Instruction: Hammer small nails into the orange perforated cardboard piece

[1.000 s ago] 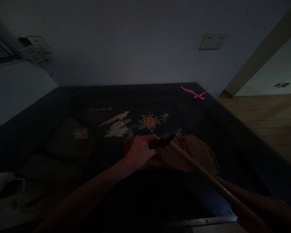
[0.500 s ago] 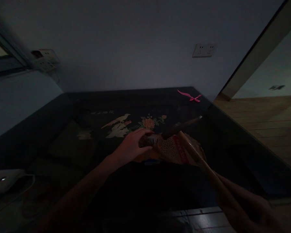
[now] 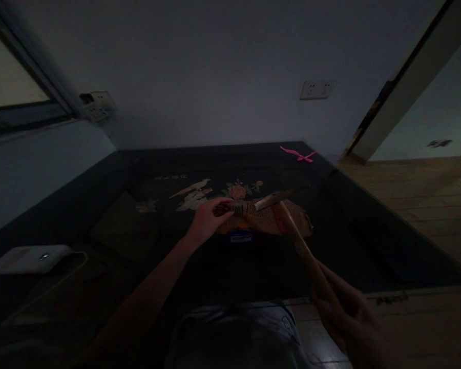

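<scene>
My right hand point(image 3: 343, 307) is wrapped round the wooden handle of a hammer point(image 3: 297, 236). Its long dark metal head lies crosswise at the far end, over a brown speckled package point(image 3: 267, 215) with a red band. I cannot tell whether the head touches the package. At the package's left end, my left hand point(image 3: 206, 219) has its thumb and fingers closed round a dark brown part, whose kind is too dim to make out. A small blue patch point(image 3: 241, 237) shows just below the package.
The black table point(image 3: 169, 159) bears a painted bird and flowers. A pink ribbon point(image 3: 303, 157) lies at the back right. On the left is a white device point(image 3: 30, 260) with a cable. Wall sockets point(image 3: 317, 89) are above the table.
The view has shifted, bringing the table's front edge further up in the picture. The hammer head has turned, and its near end now shows lighter. Both hands keep their holds.
</scene>
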A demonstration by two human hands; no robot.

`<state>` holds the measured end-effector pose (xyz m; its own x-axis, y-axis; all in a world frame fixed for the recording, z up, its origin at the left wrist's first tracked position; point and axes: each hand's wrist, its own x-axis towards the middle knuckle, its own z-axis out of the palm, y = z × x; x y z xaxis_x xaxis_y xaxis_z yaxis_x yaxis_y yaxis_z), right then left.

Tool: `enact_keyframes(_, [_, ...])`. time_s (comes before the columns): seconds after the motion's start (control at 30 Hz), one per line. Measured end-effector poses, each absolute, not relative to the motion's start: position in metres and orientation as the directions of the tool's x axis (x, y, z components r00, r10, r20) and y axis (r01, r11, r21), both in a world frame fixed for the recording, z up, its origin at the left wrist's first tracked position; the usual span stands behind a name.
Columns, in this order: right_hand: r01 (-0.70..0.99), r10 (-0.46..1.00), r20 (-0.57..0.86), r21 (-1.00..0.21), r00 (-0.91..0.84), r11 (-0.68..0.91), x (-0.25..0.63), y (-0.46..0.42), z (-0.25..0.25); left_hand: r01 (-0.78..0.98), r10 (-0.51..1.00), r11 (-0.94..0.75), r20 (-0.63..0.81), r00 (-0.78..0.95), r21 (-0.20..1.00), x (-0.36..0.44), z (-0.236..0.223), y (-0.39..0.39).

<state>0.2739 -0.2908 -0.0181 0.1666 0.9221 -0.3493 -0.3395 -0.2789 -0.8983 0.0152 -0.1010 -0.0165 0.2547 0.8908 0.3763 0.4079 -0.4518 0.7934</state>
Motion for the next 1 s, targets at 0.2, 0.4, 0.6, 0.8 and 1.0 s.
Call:
enact_keyframes(0.2, [-0.330, 0.932, -0.297, -0.918, 0.207, -0.220, 0.274, -0.303, -0.025, 0.467, 0.899, -0.437, 0.390, 0.198, 0.769, 0.026, -0.009, -0.099])
enact_keyframes(0.4, [-0.317, 0.927, -0.278, -0.929, 0.250, -0.193, 0.277, -0.310, -0.032, 0.518, 0.874, -0.476, 0.449, 0.187, 0.711, 0.028, -0.010, -0.102])
enact_keyframes(0.6, [-0.331, 0.920, -0.279, -0.926, 0.275, -0.182, 0.275, -0.312, -0.030, 0.551, 0.868, -0.472, 0.472, 0.154, 0.689, 0.029, -0.017, -0.104])
enact_keyframes(0.8, [-0.303, 0.926, -0.286, -0.930, 0.245, -0.207, 0.272, -0.309, -0.029, 0.523, 0.870, -0.466, 0.478, 0.124, 0.713, 0.028, -0.016, -0.105])
enact_keyframes(1.0, [-0.364, 0.927, -0.291, -0.911, 0.236, -0.193, 0.267, -0.303, -0.034, 0.469, 0.893, -0.441, 0.423, 0.151, 0.765, 0.025, -0.016, -0.103])
